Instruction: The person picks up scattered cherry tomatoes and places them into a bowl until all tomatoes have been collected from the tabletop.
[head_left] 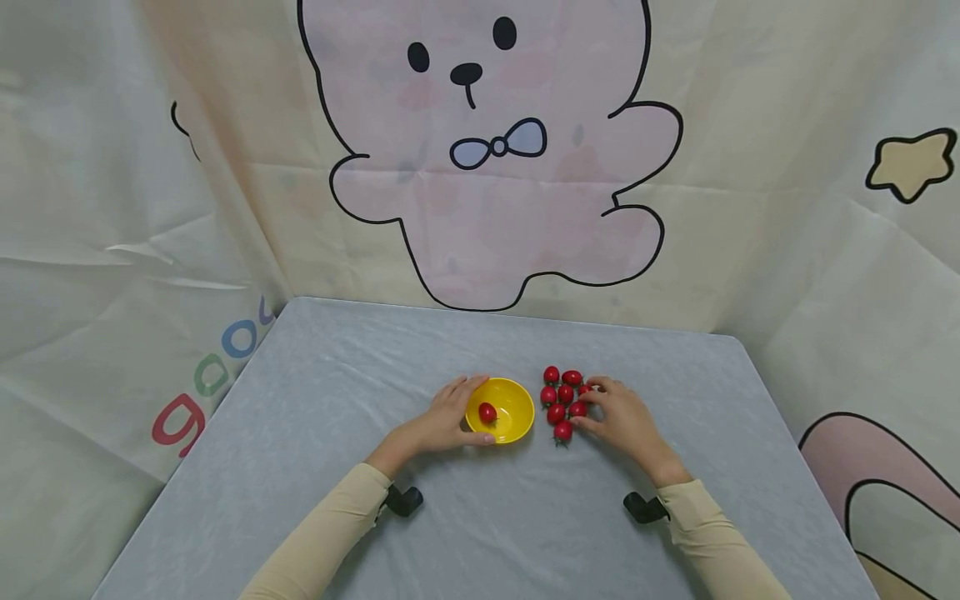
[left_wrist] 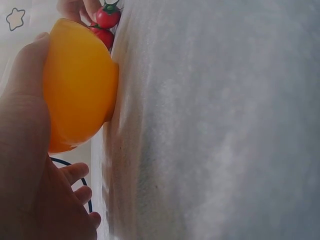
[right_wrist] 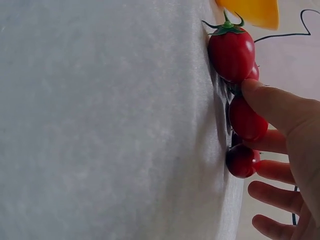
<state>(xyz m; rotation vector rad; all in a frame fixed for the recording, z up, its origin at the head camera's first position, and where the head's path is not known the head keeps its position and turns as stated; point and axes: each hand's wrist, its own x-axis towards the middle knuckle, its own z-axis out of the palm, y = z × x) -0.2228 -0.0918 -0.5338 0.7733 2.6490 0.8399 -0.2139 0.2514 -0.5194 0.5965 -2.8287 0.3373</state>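
My left hand grips the left side of a small yellow bowl, its thumb at the near rim and its fingers at the far rim. One red cherry tomato lies inside the bowl. In the left wrist view the bowl sits upright on the cloth. Just right of it is a cluster of several cherry tomatoes, some with green stems. At the cluster's right edge my right hand has thumb and index finger around a cherry tomato, pinching it among the others.
A pale grey-blue cloth covers the table. Behind it hangs a cream curtain printed with a bear, and more printed fabric stands at both sides. Each wrist wears a dark camera mount.
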